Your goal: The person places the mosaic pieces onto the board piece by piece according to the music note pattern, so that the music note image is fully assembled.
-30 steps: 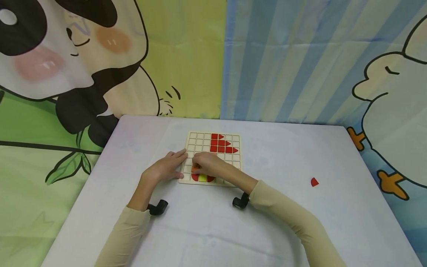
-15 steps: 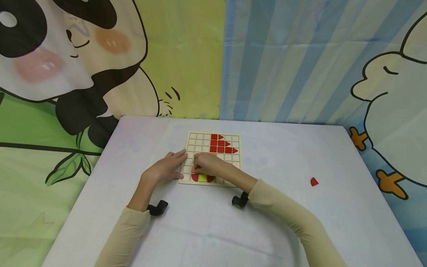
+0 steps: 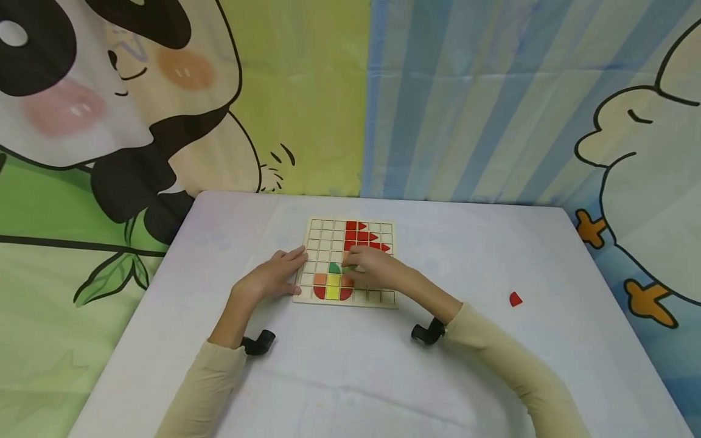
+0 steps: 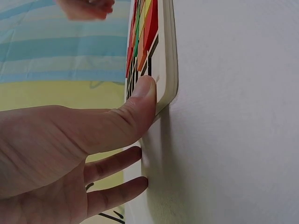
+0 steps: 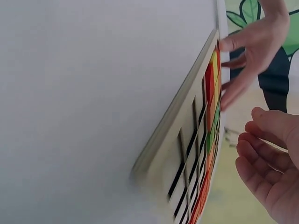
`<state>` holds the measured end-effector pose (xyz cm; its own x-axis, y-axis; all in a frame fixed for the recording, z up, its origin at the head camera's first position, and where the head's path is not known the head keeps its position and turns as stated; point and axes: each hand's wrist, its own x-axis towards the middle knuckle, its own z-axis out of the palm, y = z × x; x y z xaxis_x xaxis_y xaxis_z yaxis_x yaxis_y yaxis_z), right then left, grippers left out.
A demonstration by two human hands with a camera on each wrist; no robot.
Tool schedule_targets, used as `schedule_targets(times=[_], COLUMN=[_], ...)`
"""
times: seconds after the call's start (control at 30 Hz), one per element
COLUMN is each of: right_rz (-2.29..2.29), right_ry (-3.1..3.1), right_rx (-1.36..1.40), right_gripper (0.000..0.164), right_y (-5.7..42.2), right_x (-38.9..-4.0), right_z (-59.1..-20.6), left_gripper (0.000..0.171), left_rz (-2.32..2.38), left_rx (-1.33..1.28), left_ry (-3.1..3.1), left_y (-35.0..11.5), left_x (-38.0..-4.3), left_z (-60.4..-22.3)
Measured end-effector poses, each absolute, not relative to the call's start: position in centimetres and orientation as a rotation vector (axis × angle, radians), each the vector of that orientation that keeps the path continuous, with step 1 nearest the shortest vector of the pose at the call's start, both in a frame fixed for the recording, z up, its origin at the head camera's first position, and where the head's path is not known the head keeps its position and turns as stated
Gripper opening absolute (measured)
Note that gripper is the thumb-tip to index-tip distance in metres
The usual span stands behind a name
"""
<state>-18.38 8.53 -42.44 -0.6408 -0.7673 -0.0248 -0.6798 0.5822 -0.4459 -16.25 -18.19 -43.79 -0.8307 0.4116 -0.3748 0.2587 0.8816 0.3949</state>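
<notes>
A wooden grid board (image 3: pixel 323 234) lies on the table. My left hand (image 3: pixel 272 274) rests at its left edge; in the left wrist view the thumb (image 4: pixel 142 91) presses the rim near a corner, with the fingers extended alongside. Over the board's right half hovers my right hand (image 3: pixel 375 267), fingers loosely bent, nothing between them in the right wrist view. Set in the cells are red pieces (image 3: pixel 352 236) in pointed rows, yellow squares (image 3: pixel 333 286), an orange square (image 3: pixel 320 278), a green rounded piece (image 3: pixel 334 267) and red rounded corners (image 3: pixel 319 292). The right hand covers some cells.
A loose red rounded piece (image 3: pixel 515 299) lies on the white table (image 3: pixel 438 383) to the right. Black wrist devices (image 3: pixel 259 343) sit by both wrists. A printed cartoon curtain (image 3: pixel 306 97) stands behind the table.
The right hand has lifted off the lower-left pieces and moved right, uncovering the orange, yellow and green pieces. The left hand stays on the board's edge.
</notes>
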Motion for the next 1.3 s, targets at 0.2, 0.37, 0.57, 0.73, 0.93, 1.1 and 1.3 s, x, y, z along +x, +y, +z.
schedule_targets(times=[0.2,0.37,0.57,0.73,0.93,1.1,1.3], right_rz=[-0.552,-0.443,-0.405,-0.402,-0.385,-0.386,-0.477], right_ry=[2.671,2.746,2.795,2.75,2.658,2.647,2.643], right_rx=[-1.028,-0.908,-0.785,-0.584,-0.421,-0.37,-0.441], right_gripper=[0.023,0.024,0.021,0.021,0.036,0.046,0.047], right_y=[14.8,21.1,28.0,32.0,36.0,38.4,39.8], right_x=[-18.2,-18.5,-18.2,-17.5,-15.9,-14.9,-13.9], right_z=[-41.9,-40.9,-41.1,-41.0,-41.3,-41.2,-42.5], left_gripper=[0.086,0.087,0.086,0.086,0.086,0.087,0.087], left_rz=[0.45,0.446,0.443,0.451,0.456,0.443,0.419], left_rx=[0.493,0.477,0.472,0.466,0.481,0.481,0.482], left_ry=[2.603,2.602,2.603,2.602,2.595,2.589,2.603], left_y=[-18.1,-18.1,-18.3,-18.2,-18.1,-18.1,-18.1], left_x=[-16.2,-16.3,-16.2,-16.2,-16.1,-16.1,-16.3], left_z=[-43.8,-43.8,-43.7,-43.7,-43.8,-43.9,-43.7])
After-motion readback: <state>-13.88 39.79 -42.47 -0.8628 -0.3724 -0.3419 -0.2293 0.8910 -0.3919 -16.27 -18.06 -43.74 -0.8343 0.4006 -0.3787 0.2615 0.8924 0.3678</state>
